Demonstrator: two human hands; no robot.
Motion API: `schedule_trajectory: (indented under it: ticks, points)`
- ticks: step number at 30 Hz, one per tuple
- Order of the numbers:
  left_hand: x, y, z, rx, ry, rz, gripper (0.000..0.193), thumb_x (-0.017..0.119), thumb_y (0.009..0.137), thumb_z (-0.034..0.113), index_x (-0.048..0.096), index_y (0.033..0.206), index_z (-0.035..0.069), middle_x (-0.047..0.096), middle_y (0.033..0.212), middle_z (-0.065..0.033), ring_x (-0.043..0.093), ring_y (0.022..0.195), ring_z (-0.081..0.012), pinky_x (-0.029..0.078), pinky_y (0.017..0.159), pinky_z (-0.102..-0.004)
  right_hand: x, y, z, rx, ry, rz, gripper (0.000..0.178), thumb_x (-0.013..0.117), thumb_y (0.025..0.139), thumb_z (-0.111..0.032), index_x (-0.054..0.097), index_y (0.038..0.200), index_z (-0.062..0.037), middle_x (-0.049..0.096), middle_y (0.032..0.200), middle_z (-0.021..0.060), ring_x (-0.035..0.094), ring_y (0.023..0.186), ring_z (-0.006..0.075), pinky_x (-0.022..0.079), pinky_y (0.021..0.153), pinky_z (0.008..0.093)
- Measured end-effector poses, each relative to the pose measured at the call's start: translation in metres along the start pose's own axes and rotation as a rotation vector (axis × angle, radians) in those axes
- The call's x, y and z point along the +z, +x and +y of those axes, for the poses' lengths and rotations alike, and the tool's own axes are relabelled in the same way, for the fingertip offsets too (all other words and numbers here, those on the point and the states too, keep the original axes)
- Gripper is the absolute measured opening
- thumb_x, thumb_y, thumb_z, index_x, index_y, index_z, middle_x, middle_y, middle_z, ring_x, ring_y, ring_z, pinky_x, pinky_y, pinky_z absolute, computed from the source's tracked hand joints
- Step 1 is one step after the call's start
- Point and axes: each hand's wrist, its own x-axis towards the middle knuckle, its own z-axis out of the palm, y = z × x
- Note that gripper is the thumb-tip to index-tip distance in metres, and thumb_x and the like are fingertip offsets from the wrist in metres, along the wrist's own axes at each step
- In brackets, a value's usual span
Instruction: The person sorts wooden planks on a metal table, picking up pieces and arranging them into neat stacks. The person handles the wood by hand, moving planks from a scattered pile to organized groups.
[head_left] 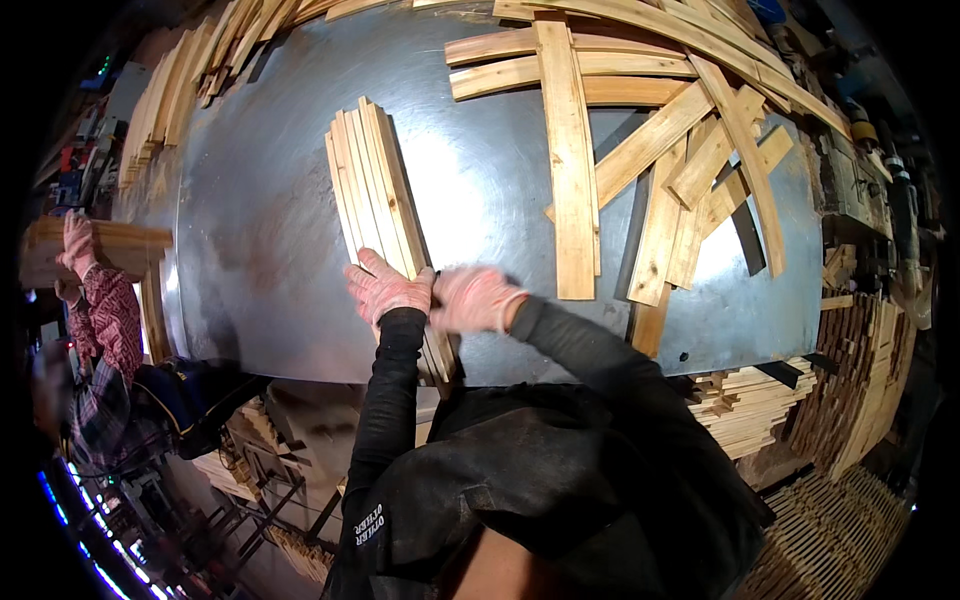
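Observation:
A bundle of pale wooden slats stands side by side on the metal table, running away from me. My left hand, in a pink and white glove, straddles the near part of the bundle and grips it across the top. Right beside it is my right hand, in a similar glove, at the bundle's right side. It is smeared by motion and its fingertips are hidden near the left hand, so its grip is unclear. The slats' near ends pass under my hands to the table's front edge.
Loose wooden boards lie crisscrossed on the right of the metal table. More slats line the far left. Another person's gloved hand rests near boards at the left. Stacked wood stands below the table's right front edge.

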Motion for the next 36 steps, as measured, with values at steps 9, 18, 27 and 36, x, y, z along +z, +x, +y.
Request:
schedule_trajectory:
  ticks: [9,18,27,36]
  points:
    - [-0.01,-0.009,-0.024,0.023,0.048,-0.034,0.109,0.076,0.075,0.049,0.015,0.154,0.006,0.016,0.156,-0.0314,0.028,0.141,-0.0445,0.028,0.114,-0.0516,-0.049,-0.031,0.143,0.672,-0.003,0.906,0.094,0.077,0.072,-0.023,0.025,0.15,-0.0076,0.042,0.14,0.0277,0.044,0.128,0.0454,0.038,0.107,0.0491]
    - [0.032,-0.061,0.043,0.424,-1.168,-0.442,0.092,0.071,0.089,0.044,0.023,0.151,-0.004,0.044,0.144,-0.0215,0.045,0.132,-0.0261,0.038,0.109,-0.0345,0.002,-0.025,0.059,0.052,1.398,0.814,0.072,0.069,0.089,-0.026,0.036,0.147,-0.0001,0.061,0.126,0.0248,0.06,0.117,0.0354,0.048,0.097,0.0386]
    - [-0.049,-0.027,-0.044,0.426,-1.213,-0.392,0.055,0.063,0.085,-0.002,0.047,0.138,-0.001,0.064,0.116,-0.0072,0.06,0.102,-0.0156,0.049,0.091,-0.0271,-0.197,0.021,0.18,0.186,-0.632,0.947,0.088,0.058,0.088,-0.056,0.026,0.154,-0.0082,0.035,0.156,0.0166,0.028,0.145,0.0354,0.016,0.12,0.05]
    - [-0.032,0.071,-0.186,-0.185,-0.244,0.082,0.057,0.067,0.083,0.027,0.05,0.135,0.011,0.069,0.113,-0.0168,0.067,0.104,-0.0335,0.051,0.09,-0.0449,-0.252,0.088,0.239,0.452,-0.518,0.498,0.09,0.05,0.085,-0.073,0.038,0.148,-0.0108,0.052,0.141,0.0197,0.05,0.13,0.0369,0.041,0.104,0.0491]
